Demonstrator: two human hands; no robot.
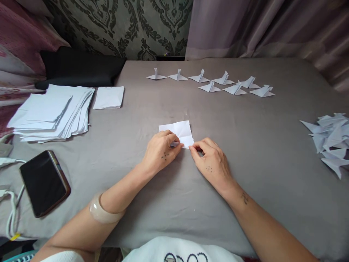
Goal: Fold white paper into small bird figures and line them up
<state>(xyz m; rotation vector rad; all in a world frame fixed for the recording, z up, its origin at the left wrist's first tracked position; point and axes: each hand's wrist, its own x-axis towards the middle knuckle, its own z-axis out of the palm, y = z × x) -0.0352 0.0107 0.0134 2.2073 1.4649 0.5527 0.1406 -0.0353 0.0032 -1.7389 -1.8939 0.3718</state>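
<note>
A small white sheet of paper with creases lies in the middle of the grey cloth-covered table. My left hand rests over its lower left part, fingers curled and the thumb at the near edge. My right hand pinches the paper's near right corner between thumb and fingertips. Part of the sheet is hidden under the left fingers, where a narrow strip looks folded up.
Several folded paper birds stand in rows at the back. A heap of folded paper shapes lies far right. On the left are a loose paper stack, a small square stack, a phone and white cables.
</note>
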